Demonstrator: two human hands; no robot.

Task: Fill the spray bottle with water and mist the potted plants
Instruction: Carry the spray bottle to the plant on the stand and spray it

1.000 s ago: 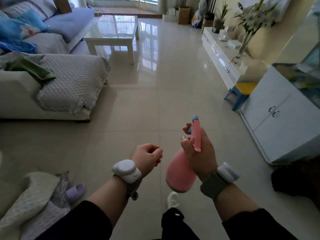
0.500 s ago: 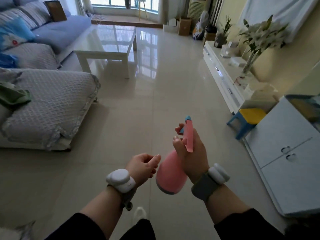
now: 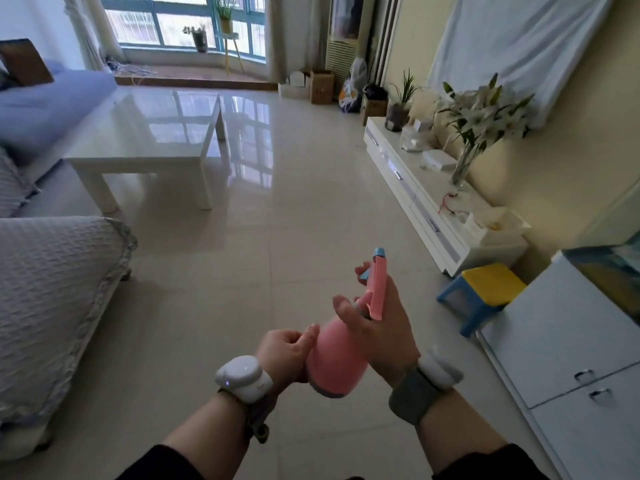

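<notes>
tiled living room floor [image 3: 294, 237] lies open ahead; right hand [image 3: 377, 327] grips the pink spray bottle [image 3: 337, 362] at its neck, nozzle forward, presumably ready to mist, while left hand [image 3: 284, 351], fingers curled, touches the bottle's side, apparently steadying it, potted plants [image 3: 401, 102] well apart.

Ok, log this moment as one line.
right hand: holds pink spray bottle | left hand: touching bottle body | potted plants: ahead, not yet misted

Coffee table [image 3: 145, 133] lies left, TV cabinet [image 3: 429, 202] right, windowsill plants [image 3: 211, 29] beyond.
</notes>
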